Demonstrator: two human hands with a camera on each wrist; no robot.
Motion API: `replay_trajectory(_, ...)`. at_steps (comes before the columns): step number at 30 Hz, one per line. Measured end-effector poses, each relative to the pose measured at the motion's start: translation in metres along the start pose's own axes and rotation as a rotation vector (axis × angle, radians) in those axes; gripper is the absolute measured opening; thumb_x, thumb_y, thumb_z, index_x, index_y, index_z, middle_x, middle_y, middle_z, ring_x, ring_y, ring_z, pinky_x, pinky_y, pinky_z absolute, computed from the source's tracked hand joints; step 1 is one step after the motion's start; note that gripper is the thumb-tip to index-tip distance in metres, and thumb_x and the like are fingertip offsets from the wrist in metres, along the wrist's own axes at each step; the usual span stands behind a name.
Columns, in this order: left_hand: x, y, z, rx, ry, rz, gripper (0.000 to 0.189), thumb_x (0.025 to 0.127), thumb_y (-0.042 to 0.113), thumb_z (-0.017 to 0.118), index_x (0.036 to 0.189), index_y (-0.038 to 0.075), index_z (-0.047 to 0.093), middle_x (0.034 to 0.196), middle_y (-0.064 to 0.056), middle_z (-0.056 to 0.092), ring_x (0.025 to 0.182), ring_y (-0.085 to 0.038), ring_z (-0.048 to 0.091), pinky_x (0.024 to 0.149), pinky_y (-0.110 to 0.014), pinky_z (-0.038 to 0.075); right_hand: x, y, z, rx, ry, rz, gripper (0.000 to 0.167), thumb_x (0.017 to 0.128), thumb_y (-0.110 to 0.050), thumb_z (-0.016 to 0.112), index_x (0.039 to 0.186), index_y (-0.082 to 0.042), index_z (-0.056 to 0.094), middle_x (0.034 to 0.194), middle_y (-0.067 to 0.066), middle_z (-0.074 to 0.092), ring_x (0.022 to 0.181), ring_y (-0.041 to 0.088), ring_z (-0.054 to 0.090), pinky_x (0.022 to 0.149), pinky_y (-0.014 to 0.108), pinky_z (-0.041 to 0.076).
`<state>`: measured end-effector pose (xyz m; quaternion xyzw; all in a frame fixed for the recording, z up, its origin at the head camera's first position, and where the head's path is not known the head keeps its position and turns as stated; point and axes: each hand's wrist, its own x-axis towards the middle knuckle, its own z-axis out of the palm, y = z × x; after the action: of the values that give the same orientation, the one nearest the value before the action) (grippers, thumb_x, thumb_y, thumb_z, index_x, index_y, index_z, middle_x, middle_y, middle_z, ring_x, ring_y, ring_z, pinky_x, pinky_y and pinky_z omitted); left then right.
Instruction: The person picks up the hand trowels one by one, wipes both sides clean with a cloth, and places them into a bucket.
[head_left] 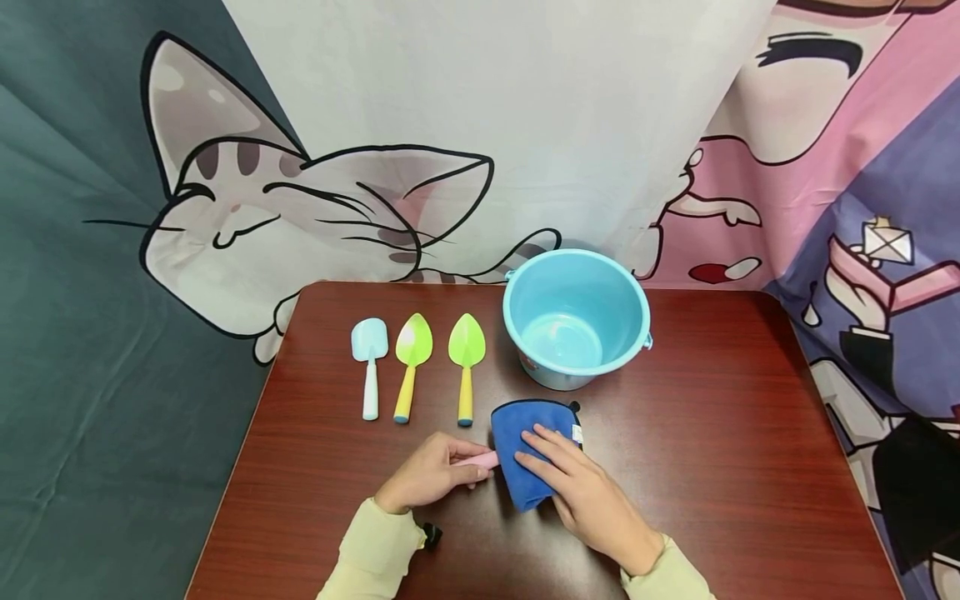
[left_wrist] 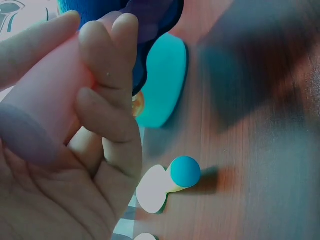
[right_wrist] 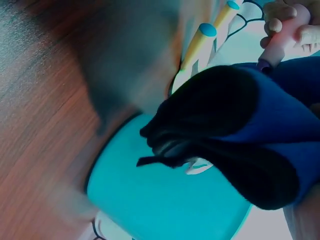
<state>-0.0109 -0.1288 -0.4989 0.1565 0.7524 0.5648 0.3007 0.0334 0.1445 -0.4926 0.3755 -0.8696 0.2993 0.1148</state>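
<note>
My left hand (head_left: 435, 473) grips the pink handle (head_left: 480, 460) of a tool, with fingers and thumb around it in the left wrist view. A purple part (left_wrist: 149, 19) of the tool shows past the handle; its far end is hidden in a blue cloth (head_left: 517, 429). My right hand (head_left: 592, 500) holds this cloth folded around that end, fingers spread over the top and thumb mostly hidden underneath. In the right wrist view the cloth's black-edged folds hang over the bucket side. Both hands are above the table, in front of the bucket.
A light blue bucket (head_left: 558, 381) stands at the table's back edge. Left of it lie two green trowels with yellow handles (head_left: 466, 396) (head_left: 406, 396) and a pale blue shovel (head_left: 371, 387), side by side. A printed curtain (head_left: 570, 108) hangs behind the brown table (head_left: 720, 467).
</note>
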Motion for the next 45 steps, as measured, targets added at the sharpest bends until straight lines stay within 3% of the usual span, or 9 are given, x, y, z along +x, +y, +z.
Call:
replay_trajectory(2, 0.0, -0.002, 0.001, -0.046, 0.002, 0.01, 0.026, 0.096, 0.011, 0.067, 0.119, -0.001, 0.072, 0.093, -0.011, 0.076, 0.074, -0.013, 0.07, 0.065, -0.025, 0.054, 0.0, 0.0, 0.001, -0.017, -0.018, 0.0, 0.049, 0.11, -0.024, 0.021, 0.141, -0.015, 0.058, 0.149, 0.009, 0.051, 0.139, 0.031, 0.044, 0.117, 0.039, 0.028)
replay_trajectory(5, -0.001, -0.002, 0.0, -0.095, 0.002, 0.023, 0.028, 0.096, 0.009, 0.067, 0.121, -0.005, 0.07, 0.098, -0.018, 0.075, 0.077, -0.009, 0.071, 0.069, -0.027, 0.057, 0.0, 0.0, 0.002, -0.029, -0.057, 0.013, 0.041, 0.105, -0.012, 0.042, 0.143, -0.015, 0.057, 0.151, 0.009, 0.049, 0.141, 0.031, 0.042, 0.114, 0.048, 0.032)
replay_trajectory(8, -0.002, 0.0, -0.002, -0.117, -0.007, 0.027, 0.03, 0.095, 0.008, 0.068, 0.121, -0.006, 0.069, 0.101, -0.021, 0.074, 0.079, -0.009, 0.071, 0.07, -0.026, 0.056, 0.0, 0.0, 0.002, -0.046, -0.084, 0.04, 0.058, 0.088, 0.0, 0.059, 0.143, -0.017, 0.057, 0.152, 0.007, 0.048, 0.141, 0.03, 0.042, 0.111, 0.053, 0.034)
replay_trajectory(11, -0.002, 0.0, -0.004, -0.118, -0.015, 0.017, 0.031, 0.095, 0.009, 0.069, 0.123, -0.005, 0.069, 0.1, -0.017, 0.075, 0.08, -0.011, 0.072, 0.069, -0.024, 0.055, -0.001, 0.0, 0.003, -0.062, -0.083, 0.053, 0.065, 0.081, 0.006, 0.065, 0.141, -0.016, 0.059, 0.151, 0.007, 0.049, 0.14, 0.029, 0.043, 0.108, 0.055, 0.037)
replay_trajectory(21, -0.004, -0.006, -0.007, -0.066, -0.032, 0.017, 0.028, 0.095, 0.013, 0.069, 0.121, 0.001, 0.072, 0.089, -0.004, 0.076, 0.072, -0.012, 0.069, 0.062, -0.022, 0.05, -0.008, 0.007, 0.005, -0.096, -0.049, 0.093, 0.064, 0.077, 0.013, 0.061, 0.136, -0.011, 0.063, 0.148, 0.008, 0.052, 0.136, 0.03, 0.048, 0.106, 0.048, 0.042)
replay_trajectory(29, -0.006, -0.006, -0.01, -0.099, -0.048, 0.0, 0.027, 0.096, 0.012, 0.068, 0.122, 0.004, 0.072, 0.094, -0.005, 0.076, 0.073, -0.012, 0.068, 0.062, -0.022, 0.05, -0.014, 0.014, 0.001, -0.134, 0.04, 0.172, 0.065, 0.071, 0.018, 0.064, 0.131, -0.008, 0.066, 0.14, 0.011, 0.059, 0.129, 0.033, 0.054, 0.1, 0.049, 0.047)
replay_trajectory(36, -0.008, -0.006, -0.012, -0.126, -0.057, 0.017, 0.027, 0.098, 0.009, 0.064, 0.124, 0.007, 0.071, 0.096, -0.007, 0.075, 0.077, -0.023, 0.069, 0.067, -0.025, 0.053, -0.018, 0.021, -0.006, -0.153, 0.086, 0.232, 0.061, 0.075, 0.016, 0.06, 0.131, -0.007, 0.066, 0.139, 0.012, 0.06, 0.127, 0.035, 0.055, 0.109, 0.039, 0.039)
replay_trajectory(42, -0.011, -0.008, -0.016, -0.127, -0.038, -0.008, 0.027, 0.098, 0.008, 0.063, 0.124, 0.007, 0.071, 0.098, -0.006, 0.075, 0.078, -0.018, 0.07, 0.07, -0.027, 0.055, -0.021, 0.025, -0.013, -0.122, 0.182, 0.303, 0.063, 0.076, 0.015, 0.053, 0.134, -0.007, 0.064, 0.14, 0.012, 0.058, 0.125, 0.034, 0.056, 0.114, 0.02, 0.026)
replay_trajectory(45, -0.011, -0.012, -0.018, -0.139, -0.025, -0.017, 0.028, 0.098, 0.006, 0.063, 0.125, 0.003, 0.07, 0.1, -0.008, 0.075, 0.079, -0.014, 0.07, 0.073, -0.031, 0.057, -0.021, 0.027, -0.017, -0.103, 0.256, 0.291, 0.061, 0.078, 0.013, 0.051, 0.135, -0.006, 0.064, 0.139, 0.014, 0.059, 0.124, 0.033, 0.057, 0.114, 0.018, 0.024)
